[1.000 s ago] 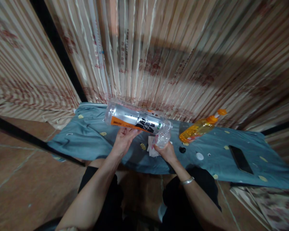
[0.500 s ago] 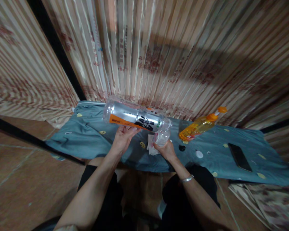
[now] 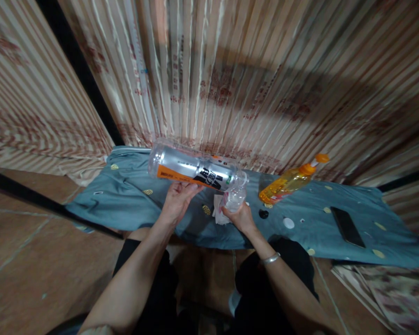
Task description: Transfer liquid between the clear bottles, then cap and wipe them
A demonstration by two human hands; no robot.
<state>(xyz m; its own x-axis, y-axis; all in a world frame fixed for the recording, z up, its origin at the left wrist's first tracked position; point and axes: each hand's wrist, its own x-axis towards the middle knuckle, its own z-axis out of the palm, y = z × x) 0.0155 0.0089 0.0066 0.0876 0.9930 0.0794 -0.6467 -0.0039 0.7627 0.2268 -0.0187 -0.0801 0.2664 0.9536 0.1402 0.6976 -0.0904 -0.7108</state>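
Observation:
My left hand [image 3: 176,203] grips from below a large clear bottle [image 3: 192,168] with a silver, orange and black label, held on its side above the cloth. Its mouth meets the mouth of a small clear bottle [image 3: 234,197], which my right hand [image 3: 240,217] holds upright by its lower part. A crumpled white tissue [image 3: 217,211] lies just left of my right hand, touching it. Both hands hover over the near edge of a blue-grey cloth [image 3: 132,195].
On the cloth to the right lie an orange bottle with an orange spout cap [image 3: 290,180], a small black cap [image 3: 263,214], a white cap [image 3: 288,223] and a black phone [image 3: 347,226]. A striped curtain [image 3: 251,79] hangs behind. My knees are under the cloth's front edge.
The large bottle and both hands have shifted slightly up and left in view; the grips are unchanged.

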